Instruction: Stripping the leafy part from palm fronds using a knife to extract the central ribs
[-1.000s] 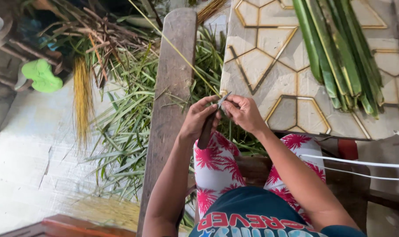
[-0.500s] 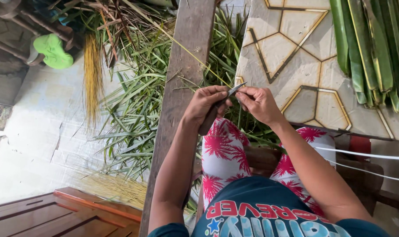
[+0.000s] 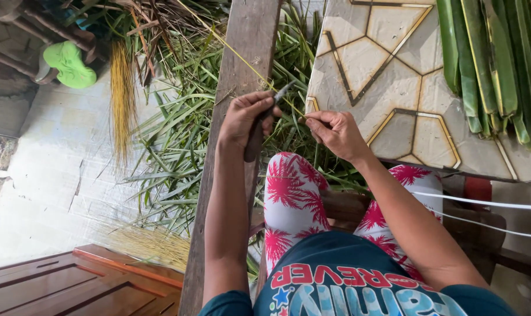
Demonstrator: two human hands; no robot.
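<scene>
Dark-handled knife (image 3: 264, 122) sits clenched in your left hand (image 3: 242, 117), its handle mostly hidden. Your right hand (image 3: 335, 131) pinches a thin leaf midrib (image 3: 242, 61); its far end runs out of view.

Both forearms extended forward; left hand (image 3: 245, 117) fisted in a grip, right hand (image 3: 334, 131) pinching, hands apart.

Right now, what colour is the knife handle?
Dark brown, in the head view: knife handle in the left hand.

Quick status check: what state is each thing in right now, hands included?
Left hand: closed on the knife.
Knife: held, blade up.
Right hand: pinching the midrib.
Midrib: thin, taut, angled up-left.
Green leaves: bundled on the table.
Leaf strips: scattered on the floor.
</scene>
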